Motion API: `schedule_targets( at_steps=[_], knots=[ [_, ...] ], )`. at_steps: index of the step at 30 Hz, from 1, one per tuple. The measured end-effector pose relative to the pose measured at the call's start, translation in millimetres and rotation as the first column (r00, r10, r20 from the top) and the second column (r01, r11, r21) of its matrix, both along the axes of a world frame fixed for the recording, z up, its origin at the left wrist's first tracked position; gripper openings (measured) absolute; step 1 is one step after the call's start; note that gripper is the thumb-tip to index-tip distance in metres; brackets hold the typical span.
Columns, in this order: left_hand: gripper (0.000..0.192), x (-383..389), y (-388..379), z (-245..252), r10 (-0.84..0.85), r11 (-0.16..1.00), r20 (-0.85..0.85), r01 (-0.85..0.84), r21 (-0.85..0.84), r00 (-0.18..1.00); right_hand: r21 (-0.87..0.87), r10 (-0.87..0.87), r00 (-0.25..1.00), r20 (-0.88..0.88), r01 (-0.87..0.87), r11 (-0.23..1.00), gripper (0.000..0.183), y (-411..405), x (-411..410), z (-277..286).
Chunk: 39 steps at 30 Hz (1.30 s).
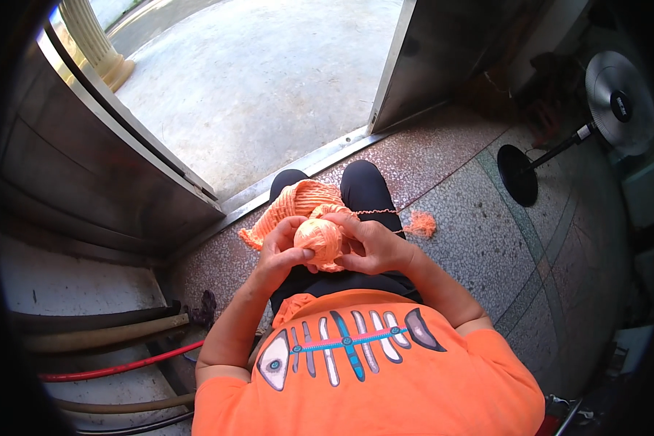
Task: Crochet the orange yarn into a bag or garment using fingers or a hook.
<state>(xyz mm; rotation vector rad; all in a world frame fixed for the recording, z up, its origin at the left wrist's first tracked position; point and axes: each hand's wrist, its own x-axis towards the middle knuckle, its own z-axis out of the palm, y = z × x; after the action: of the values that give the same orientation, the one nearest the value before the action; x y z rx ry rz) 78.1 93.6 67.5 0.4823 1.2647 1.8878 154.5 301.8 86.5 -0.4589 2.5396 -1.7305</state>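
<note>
A ball of orange yarn (317, 240) is held above my lap. My left hand (281, 246) grips it from the left, thumb pressed on its near side. From the right, my right hand (373, 245) curls around the same ball with the fingers bent. Behind the ball, a ribbed orange knitted piece (305, 199) lies across my thighs, its narrow end hanging left. A crinkled strand of yarn (379, 211) runs from the knitting over my right knee towards a loose orange yarn tangle (421, 224). The fingertips behind the ball are partly hidden.
Ahead, a metal door sill (305, 166) borders a pale concrete yard (250, 82), between a left metal door panel (103, 152) and a right one (441, 54). A standing fan (569, 141) is on the speckled floor at right. Several poles, one red (125, 370), lie at left.
</note>
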Motion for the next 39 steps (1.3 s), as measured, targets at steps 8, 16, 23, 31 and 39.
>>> schedule_targets(
  at_steps=[8,16,23,31,39],
  knots=[
    [0.047,-15.8,1.8,-3.6,0.093,0.952,0.214,-0.150,0.266,0.972,0.394,0.028,0.981,-0.193,0.051,0.918,0.008,-23.6,5.8,-37.5],
    [0.050,-4.6,-0.4,-14.1,0.157,0.985,-0.616,-0.166,0.043,0.772,-0.229,-0.013,0.998,-0.061,-0.001,0.974,0.008,-1.7,-6.2,41.7],
    [0.053,4.5,0.9,8.2,-0.020,0.962,-0.087,0.043,0.271,0.996,-0.526,-0.030,0.996,0.089,0.072,0.848,0.014,-7.5,-18.3,-41.2],
    [0.055,-13.9,2.2,4.9,0.070,0.957,-0.929,-0.288,-0.040,0.362,-0.153,0.208,0.978,0.001,-0.205,0.967,0.010,-20.6,0.6,23.6],
    [0.055,-3.5,2.5,19.0,0.090,0.996,-0.832,-0.059,0.069,0.547,-0.337,0.000,0.998,0.064,0.022,0.941,0.015,3.8,-28.3,-42.8]
  ],
)
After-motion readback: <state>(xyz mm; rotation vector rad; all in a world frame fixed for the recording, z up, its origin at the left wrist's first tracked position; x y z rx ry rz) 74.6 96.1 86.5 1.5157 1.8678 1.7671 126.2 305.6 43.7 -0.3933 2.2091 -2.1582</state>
